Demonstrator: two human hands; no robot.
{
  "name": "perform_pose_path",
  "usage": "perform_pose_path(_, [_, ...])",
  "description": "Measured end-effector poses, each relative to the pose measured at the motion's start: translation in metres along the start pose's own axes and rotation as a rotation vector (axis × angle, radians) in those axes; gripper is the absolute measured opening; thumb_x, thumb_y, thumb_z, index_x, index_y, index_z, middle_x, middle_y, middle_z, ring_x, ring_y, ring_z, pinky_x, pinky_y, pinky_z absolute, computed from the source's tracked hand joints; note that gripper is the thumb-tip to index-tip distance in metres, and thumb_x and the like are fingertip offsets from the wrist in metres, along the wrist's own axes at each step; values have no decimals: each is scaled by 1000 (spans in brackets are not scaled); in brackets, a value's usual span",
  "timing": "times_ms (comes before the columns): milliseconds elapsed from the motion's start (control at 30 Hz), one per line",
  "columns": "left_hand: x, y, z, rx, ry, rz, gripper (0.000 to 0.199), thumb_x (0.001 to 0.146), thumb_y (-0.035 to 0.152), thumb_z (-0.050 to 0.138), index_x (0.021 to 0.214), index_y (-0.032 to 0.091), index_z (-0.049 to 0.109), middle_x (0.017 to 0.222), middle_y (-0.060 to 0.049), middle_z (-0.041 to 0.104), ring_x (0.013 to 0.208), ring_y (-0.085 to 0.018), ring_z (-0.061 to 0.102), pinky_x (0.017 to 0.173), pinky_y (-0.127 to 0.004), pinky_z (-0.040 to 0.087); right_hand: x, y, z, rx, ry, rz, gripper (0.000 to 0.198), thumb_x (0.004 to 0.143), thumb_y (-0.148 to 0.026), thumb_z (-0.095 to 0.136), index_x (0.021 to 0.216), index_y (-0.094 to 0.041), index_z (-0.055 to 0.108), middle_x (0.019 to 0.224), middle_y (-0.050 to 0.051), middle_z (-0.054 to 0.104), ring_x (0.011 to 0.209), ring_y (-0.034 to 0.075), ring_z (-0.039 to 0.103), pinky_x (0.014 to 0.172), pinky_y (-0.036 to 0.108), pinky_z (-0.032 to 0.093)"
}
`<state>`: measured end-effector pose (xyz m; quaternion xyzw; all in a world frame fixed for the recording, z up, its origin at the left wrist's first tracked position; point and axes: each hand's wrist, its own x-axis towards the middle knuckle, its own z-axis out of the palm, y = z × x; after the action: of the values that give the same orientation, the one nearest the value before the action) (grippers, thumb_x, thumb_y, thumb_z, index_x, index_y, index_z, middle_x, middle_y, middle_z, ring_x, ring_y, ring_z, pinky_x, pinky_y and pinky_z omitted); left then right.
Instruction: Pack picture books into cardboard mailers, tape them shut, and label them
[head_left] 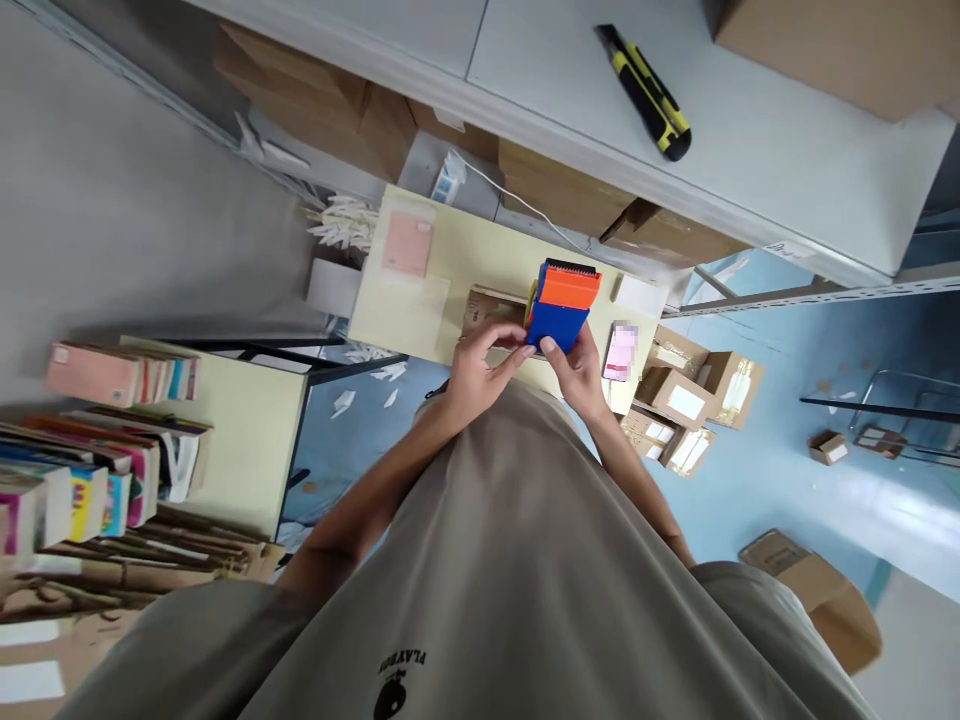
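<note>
My right hand [579, 372] grips a blue and orange tape dispenser [559, 322] with a black toothed edge at its far end; the thumb lies on the blue face. At its left edge are the fingertips of my left hand [484, 365], thumb and forefinger closed together against the side. A yellow part shows along that side. Beneath the hands, a small cardboard box [484, 308] lies on the pale yellow table [431, 325], partly hidden. To the right of my right hand rests a phone [621, 350] with a lit screen.
Above the table juts a grey shelf [540, 90] bearing a yellow and black utility knife [646, 95]. A pink booklet [407, 243] lies at the table's left. Cardboard boxes [679, 395] stand at the right on the blue floor. Stacked books [97, 470] fill the left side table.
</note>
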<state>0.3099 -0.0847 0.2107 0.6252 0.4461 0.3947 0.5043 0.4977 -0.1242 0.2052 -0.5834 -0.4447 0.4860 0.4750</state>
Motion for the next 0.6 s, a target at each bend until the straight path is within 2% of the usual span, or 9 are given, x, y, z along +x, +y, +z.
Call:
perform_pose_path(167, [1,1,-38,-36,-90,9,39,109,66,82,109,27,83,108,-6,84,97,-23,80,93,-39,69,-2,-5,19,-147,-19,35,75,104,-96,64,139,-30,69,122,10,79,114,31,75,103,48,69])
perform_pose_path(333, [19,-17,-89,-246,-162,-188,68,107,88,70,120,23,85,116,-11,87,106,-30,83,89,-42,70,-5,-17,24,-246,-151,70,69,99,-93,75,129,-31,69,116,8,77,102,30,73,96,49,69])
perform_pose_path(400, [27,-25,-105,-312,-186,-225,70,106,90,69,118,23,85,112,-11,88,107,-32,84,87,-43,69,-6,-25,24,-297,-224,79,67,98,-91,80,125,-31,68,111,7,76,96,29,72,91,49,69])
perform_pose_path(533, [37,-37,-119,-340,-171,-201,58,102,81,84,110,23,86,102,-8,86,108,-31,84,91,-44,70,-6,-39,28,-428,-301,78,61,100,-85,82,125,-30,71,109,7,76,95,29,73,88,49,70])
perform_pose_path(600, [39,-41,-121,-334,-183,-199,56,99,78,88,105,22,85,99,-7,84,103,-29,83,88,-42,69,-6,-44,32,-474,-316,67,60,101,-84,82,124,-30,73,107,7,76,92,29,73,85,48,70])
